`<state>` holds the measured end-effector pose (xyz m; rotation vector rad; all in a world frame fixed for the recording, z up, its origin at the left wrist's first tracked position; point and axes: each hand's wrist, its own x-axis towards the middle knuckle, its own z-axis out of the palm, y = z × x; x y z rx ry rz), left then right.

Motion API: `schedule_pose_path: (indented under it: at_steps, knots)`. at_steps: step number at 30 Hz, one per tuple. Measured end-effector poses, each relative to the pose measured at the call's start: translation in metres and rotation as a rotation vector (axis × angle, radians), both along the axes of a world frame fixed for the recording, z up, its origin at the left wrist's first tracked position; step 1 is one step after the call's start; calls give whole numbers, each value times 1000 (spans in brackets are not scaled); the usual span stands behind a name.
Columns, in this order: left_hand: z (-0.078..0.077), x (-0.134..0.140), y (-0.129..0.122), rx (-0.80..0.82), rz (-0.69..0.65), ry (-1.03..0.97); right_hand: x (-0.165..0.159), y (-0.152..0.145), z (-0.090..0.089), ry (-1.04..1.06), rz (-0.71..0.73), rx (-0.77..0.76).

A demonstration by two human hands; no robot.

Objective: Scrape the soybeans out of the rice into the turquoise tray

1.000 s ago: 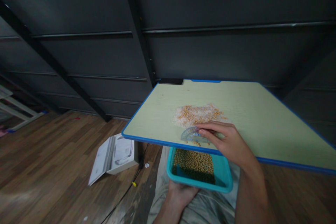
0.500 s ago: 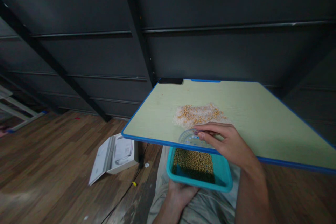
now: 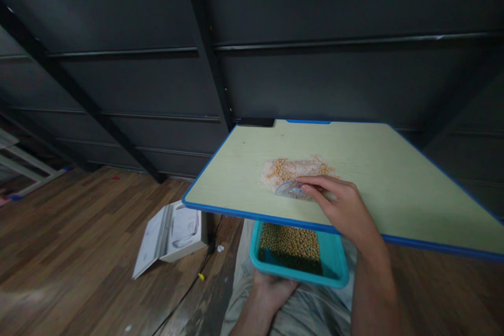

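My right hand (image 3: 339, 200) pinches a clear, half-round plastic protractor (image 3: 290, 189) between thumb and fingers. The protractor stands against the near side of a spread pile of white rice grains mixed with yellow soybeans (image 3: 289, 169) on the pale green table. Below the table's front edge, my left hand (image 3: 272, 290) holds a turquoise plastic tray (image 3: 334, 257) from underneath; most of its fingers are hidden by the tray. Many soybeans (image 3: 293, 241) lie in the tray, mostly toward its left and middle.
The blue-rimmed table (image 3: 394, 178) overhangs the tray's back edge. A dark flat object (image 3: 256, 122) lies at the table's far left corner. On the wooden floor are an open white box (image 3: 173, 231) and a black cable (image 3: 185, 291). A dark panelled wall (image 3: 334, 79) rises behind.
My right hand has moved the protractor from the table's front edge away from me, up to the near edge of the rice and soybeans. The left hand and tray have stayed in place.
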<state>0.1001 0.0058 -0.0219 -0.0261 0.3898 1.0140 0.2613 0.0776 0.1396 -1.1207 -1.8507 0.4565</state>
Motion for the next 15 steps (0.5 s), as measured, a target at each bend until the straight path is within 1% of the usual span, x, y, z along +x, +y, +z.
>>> schedule_pose_path:
  at_steps: [6,10,13,15]
  knots:
    - [-1,-1,0,31,34,49,2,-2,4,43,-47,54]
    - [1,-1,1,42,36,19,2,1,1,35,-27,40]
    - [1,-1,1,26,25,54,1,2,-1,25,-5,31]
    - [0,0,1,22,37,44,1,2,-2,20,6,29]
